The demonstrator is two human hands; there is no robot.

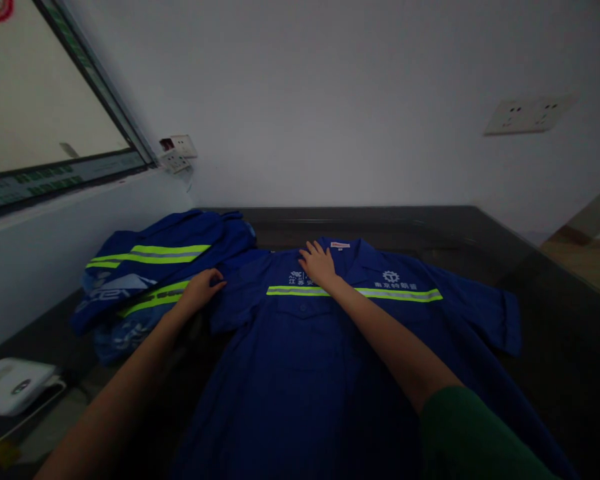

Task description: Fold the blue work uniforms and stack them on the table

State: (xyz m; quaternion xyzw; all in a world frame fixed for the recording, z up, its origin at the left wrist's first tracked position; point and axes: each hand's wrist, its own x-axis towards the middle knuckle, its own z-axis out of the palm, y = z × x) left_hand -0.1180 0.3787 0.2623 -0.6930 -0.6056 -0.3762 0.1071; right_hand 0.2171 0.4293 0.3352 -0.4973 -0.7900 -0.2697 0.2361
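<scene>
A dark blue short-sleeved work shirt (300, 360) lies front up on the dark table, its collar toward the wall. Across its chest runs a yellow-green and grey reflective stripe, with white printing above. My right hand (319, 265) rests on the upper chest beside the collar, fingers spread and palm down. At the edge of the sleeve on the left, my left hand (201, 291) has its fingers bent, with a gap between thumb and fingers. Just beyond that hand is a heap of blue work clothes (155, 257) with similar stripes.
A white device (17, 385) with a cable sits at the lower left. The dark table (430, 223) meets a white wall behind it. Sockets (527, 115) are on the wall at right, more sockets (175, 160) in the left corner. A window (50, 100) is at left.
</scene>
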